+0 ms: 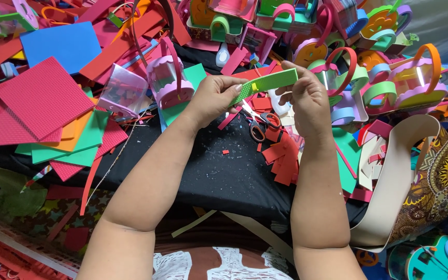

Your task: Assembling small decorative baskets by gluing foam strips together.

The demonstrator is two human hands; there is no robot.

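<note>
Both hands, left hand point(211, 98) and right hand point(307, 98), pinch a green foam strip point(265, 83) above the scissors point(257, 124), seemingly shaping it; next needs careful bending

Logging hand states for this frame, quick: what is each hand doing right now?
Left hand: closed, pinching the left end of a light green foam strip.
Right hand: closed on the same strip's right end.
</note>
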